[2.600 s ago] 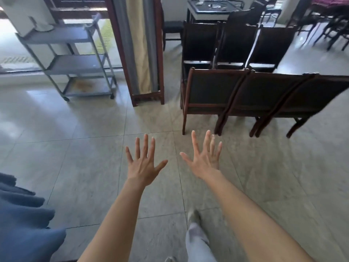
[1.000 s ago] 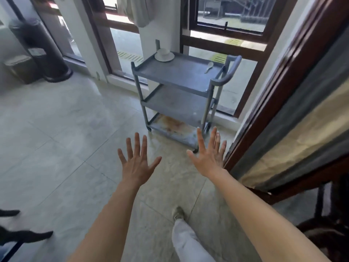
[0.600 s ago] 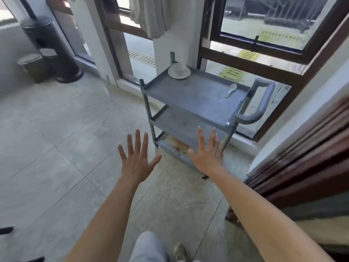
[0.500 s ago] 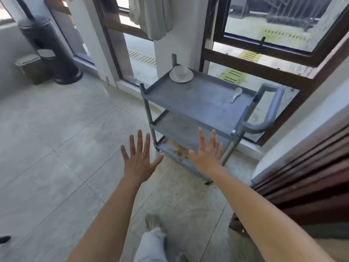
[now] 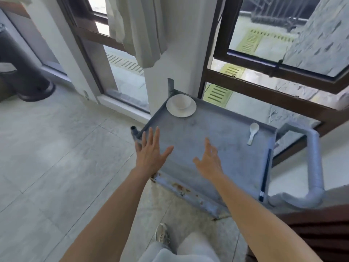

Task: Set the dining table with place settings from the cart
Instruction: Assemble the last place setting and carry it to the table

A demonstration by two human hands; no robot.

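Observation:
A grey metal cart (image 5: 232, 167) stands right in front of me by the window. At the far left corner of its top shelf, a white bowl sits on a white saucer (image 5: 181, 105). A white ceramic spoon (image 5: 252, 132) lies near the far right corner. A pair of dark chopsticks (image 5: 265, 171) lies along the right edge. My left hand (image 5: 151, 154) hovers over the shelf's left edge, fingers spread and empty. My right hand (image 5: 208, 160) hovers over the middle of the shelf, fingers straight and empty.
The cart's grey tubular handle (image 5: 313, 167) juts out on the right. A white pillar (image 5: 175, 44) and dark-framed windows stand behind the cart. A dark cylindrical bin (image 5: 22, 69) is at far left. A dark wooden frame (image 5: 311, 227) sits at lower right.
I have walked from the chairs up to the cart. It now sits directly under my hands, which stay spread and empty; the chopsticks have come into view.

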